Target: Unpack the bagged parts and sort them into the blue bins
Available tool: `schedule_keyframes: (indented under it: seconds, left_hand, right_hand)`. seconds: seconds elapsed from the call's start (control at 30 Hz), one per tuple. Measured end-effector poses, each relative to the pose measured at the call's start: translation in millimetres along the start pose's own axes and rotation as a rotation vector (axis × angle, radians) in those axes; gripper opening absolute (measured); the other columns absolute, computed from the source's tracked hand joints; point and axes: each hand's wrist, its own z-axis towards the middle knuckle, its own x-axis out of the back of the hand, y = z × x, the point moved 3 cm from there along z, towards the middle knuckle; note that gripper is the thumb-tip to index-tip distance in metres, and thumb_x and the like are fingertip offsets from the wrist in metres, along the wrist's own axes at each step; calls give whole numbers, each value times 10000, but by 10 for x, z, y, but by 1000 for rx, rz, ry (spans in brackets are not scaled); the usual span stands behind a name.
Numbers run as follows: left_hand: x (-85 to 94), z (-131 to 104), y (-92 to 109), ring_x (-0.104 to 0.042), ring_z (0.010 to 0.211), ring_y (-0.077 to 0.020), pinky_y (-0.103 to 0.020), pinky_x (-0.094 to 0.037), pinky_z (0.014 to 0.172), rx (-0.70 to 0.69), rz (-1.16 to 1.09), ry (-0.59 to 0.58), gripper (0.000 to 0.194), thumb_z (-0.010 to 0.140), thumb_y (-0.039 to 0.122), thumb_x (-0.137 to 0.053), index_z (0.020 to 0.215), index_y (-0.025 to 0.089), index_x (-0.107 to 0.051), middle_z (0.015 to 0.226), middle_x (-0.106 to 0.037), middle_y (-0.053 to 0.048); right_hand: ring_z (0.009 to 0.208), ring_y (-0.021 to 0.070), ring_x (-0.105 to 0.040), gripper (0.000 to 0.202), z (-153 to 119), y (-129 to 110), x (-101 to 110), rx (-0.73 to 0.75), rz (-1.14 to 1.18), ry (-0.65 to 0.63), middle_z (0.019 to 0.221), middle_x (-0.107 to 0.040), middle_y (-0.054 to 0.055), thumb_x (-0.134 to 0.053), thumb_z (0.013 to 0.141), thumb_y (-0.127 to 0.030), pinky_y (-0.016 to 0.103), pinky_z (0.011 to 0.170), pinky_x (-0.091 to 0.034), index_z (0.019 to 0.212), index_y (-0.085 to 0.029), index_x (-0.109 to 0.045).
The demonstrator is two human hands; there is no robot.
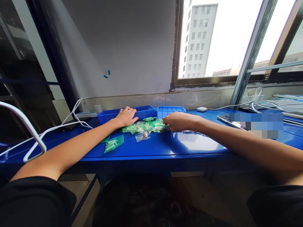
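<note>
Nearest the camera, along the bottom of the frame, sit our 2 black sleeves, and from them our bare forearms stretch out over the blue table point(165, 148) that spans the middle of the frame. Above it rise the grey wall at upper centre and the window point(236, 37) at upper right. Against the wall at centre stand 2 blue trays, a longer dark blue tray point(144, 112) and a paler blue bin point(170, 110) just right of it; we cannot tell what either holds, since their insides are hidden from this angle. Our left hand point(125, 117) rests flat, fingers spread, on the front rim of the dark blue tray. Our right hand point(178, 121) lies curled at the right edge of the pile of green packets point(144, 126); we cannot tell whether it grips anything. 1 green packet point(114, 143) lies apart at centre left, close to the table's front edge, and a careless sweep of our forearm could, we judge, knock it to the floor. White cables point(35, 138) loop at left, where a sleeve might snag them. A phone point(228, 121) lies at right.
</note>
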Motion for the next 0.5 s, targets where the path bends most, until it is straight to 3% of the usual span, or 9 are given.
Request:
schedule_keyframes:
  seconds: [0.27, 0.5]
  left_hand:
    - [-10, -18, -20, -395, 1271, -322, -502, -390, 974, -5, -11, 1, 424, 915, 427, -402, 1226, 156, -502, 1302, -548, -170]
    - [2, -30, -10, -388, 1281, -323, -504, -384, 983, -5, -8, 11, 431, 911, 423, -412, 1238, 154, -494, 1307, -547, -166]
  right_hand:
    - [746, 241, -636, 270, 49, -98, -101, -1, 50, 49, 896, -676, 122, -514, 738, -58, 336, 578, -391, 924, -223, -620]
    - [785, 249, -644, 271, 94, -125, -129, -16, 67, 92, 936, -679, 114, -545, 733, -57, 329, 584, -373, 928, -235, -605]
